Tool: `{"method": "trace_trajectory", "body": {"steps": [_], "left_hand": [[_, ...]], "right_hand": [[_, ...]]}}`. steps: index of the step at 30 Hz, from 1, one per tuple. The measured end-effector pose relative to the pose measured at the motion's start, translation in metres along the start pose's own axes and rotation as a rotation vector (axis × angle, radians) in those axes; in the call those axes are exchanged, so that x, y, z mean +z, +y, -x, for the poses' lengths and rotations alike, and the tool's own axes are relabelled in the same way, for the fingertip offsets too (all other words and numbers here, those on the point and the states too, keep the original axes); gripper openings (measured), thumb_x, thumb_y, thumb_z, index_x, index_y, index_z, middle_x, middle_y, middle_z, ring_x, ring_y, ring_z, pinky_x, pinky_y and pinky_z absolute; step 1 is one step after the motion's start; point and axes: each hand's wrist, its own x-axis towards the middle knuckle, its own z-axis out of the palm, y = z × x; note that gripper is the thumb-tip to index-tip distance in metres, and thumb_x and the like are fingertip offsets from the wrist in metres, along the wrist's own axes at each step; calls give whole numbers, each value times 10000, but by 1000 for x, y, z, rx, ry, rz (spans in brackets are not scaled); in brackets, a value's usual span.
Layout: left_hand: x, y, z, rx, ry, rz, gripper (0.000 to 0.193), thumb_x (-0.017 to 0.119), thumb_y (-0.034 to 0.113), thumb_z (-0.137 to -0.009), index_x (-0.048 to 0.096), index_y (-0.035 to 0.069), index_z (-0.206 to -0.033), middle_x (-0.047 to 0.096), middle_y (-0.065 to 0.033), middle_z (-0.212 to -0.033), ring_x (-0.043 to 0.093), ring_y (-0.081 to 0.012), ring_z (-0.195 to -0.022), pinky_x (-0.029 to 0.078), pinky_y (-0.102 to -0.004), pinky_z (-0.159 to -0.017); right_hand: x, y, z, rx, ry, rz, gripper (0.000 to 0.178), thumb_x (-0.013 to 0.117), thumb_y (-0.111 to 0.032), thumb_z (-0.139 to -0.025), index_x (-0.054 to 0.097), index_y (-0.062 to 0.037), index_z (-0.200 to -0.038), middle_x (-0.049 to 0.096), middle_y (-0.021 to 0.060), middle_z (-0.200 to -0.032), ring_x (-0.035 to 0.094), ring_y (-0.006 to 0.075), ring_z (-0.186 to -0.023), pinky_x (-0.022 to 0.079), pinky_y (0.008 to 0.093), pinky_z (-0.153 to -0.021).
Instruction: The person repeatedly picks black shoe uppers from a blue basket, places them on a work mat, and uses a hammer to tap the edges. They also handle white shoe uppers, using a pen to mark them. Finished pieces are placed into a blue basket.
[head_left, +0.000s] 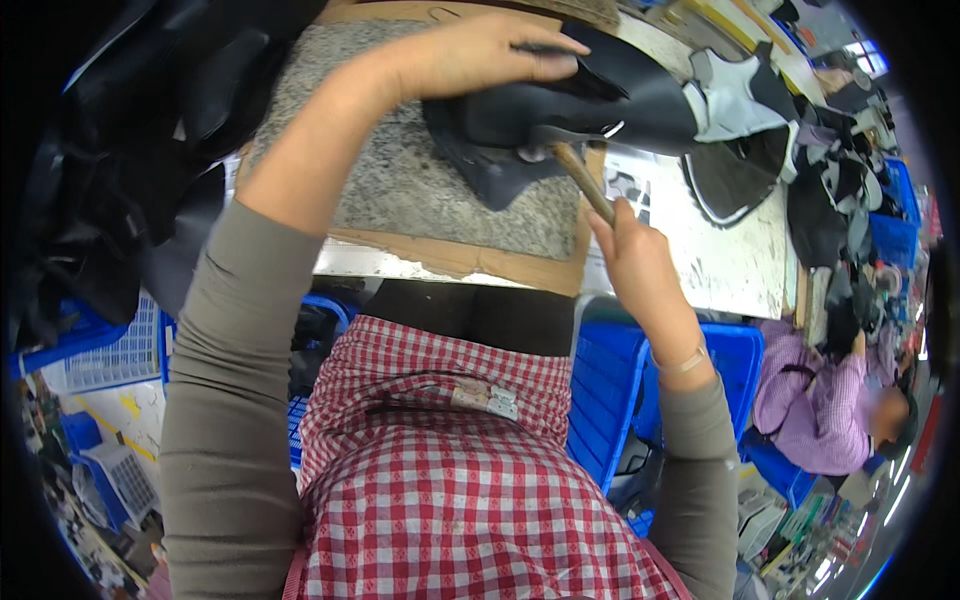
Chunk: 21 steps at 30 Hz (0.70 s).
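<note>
A black leather piece (640,95), shaped like a boot upper, lies across a speckled grey stone slab (380,190). My left hand (490,55) rests at its far side, with a dark fold of it pinched between fingers and thumb. In my right hand (640,260) is a hammer (585,185), gripped by its wooden handle. The metal head reaches the near edge of the leather, and I cannot tell whether it touches. A dark flap (500,180) of the piece spreads over the slab below the hammer head.
Cardboard (450,258) edges the slab on a white table (740,260). Grey-and-black cut pieces (735,95) lie at the right. Black leather (190,100) is heaped at the left. Blue crates (605,400) stand below the table. A person in a purple checked top (825,410) sits at the right.
</note>
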Motion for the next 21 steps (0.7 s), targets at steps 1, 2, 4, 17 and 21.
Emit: {"method": "trace_trajectory", "body": {"steps": [1,2,4,17,21], "left_hand": [[9,2,13,136,132,-156,435,597,332,-1000,653,39,-1317,682,-238,-1247,618,-369,-1228,460,-400,-1076],[22,6,26,57,307,-303,564,727,299,-940,571,206,-1474,585,-154,-1433,578,-353,-1296,436,-432,-1122],[43,18,65,-290,515,-114,670,763,188,-892,506,118,-1507,492,-190,-1499,514,-319,-1370,410,-422,-1144],[-123,160,-18,-70,399,-1216,212,587,147,-854,726,15,-944,723,-243,-920,706,-421,-914,560,-508,-813],[-70,172,-45,-43,-172,-1211,272,631,217,-866,772,-16,-884,746,-240,-894,739,-390,-849,587,-460,-777]], "right_hand": [[4,4,3,-38,56,-36,310,602,-295,-1040,560,5,-974,631,236,-619,648,465,-596,511,525,-521],[10,5,6,30,40,-12,327,596,-295,-1043,572,30,-1013,635,249,-630,654,472,-610,516,533,-534],[20,4,14,100,0,-112,337,591,-293,-1046,569,42,-1017,646,281,-680,659,489,-653,528,538,-574],[-99,-67,70,38,124,-598,301,600,-258,-1064,588,42,-1089,546,171,-672,492,246,-564,443,331,-557],[-73,-68,43,-119,342,-186,258,600,-222,-1054,583,35,-1068,592,220,-632,622,403,-561,473,445,-512]]}}
